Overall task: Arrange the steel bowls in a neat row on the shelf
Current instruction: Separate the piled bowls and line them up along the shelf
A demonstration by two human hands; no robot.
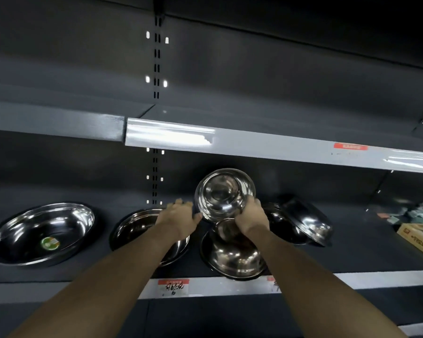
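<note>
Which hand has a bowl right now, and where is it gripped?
The right hand grips the small raised shiny steel bowl by its lower rim. The left hand holds nothing.

bowl at 7 o'clock of centre (142, 228): near rim hidden under left forearm | right hand (250, 219): fingertips hidden behind the raised bowl (224, 193) | cardboard box (418, 240) at 4 o'clock: cut by right edge, print unreadable | price tag (173, 287): handwriting too blurred to read | both elbows cut off at 6 o'clock
</note>
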